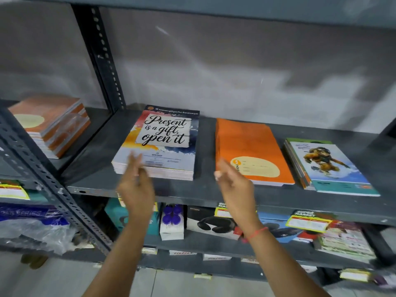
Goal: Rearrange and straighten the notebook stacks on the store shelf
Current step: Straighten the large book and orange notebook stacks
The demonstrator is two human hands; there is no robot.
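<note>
Both hands are reaching toward the shelf (214, 196) with fingers spread, holding nothing. The left hand (137, 185) is hovering before the gift stack (158, 144); the right hand (234, 183) is at the orange stack (250, 151) beside it, probably to square its crooked edges.
</note>
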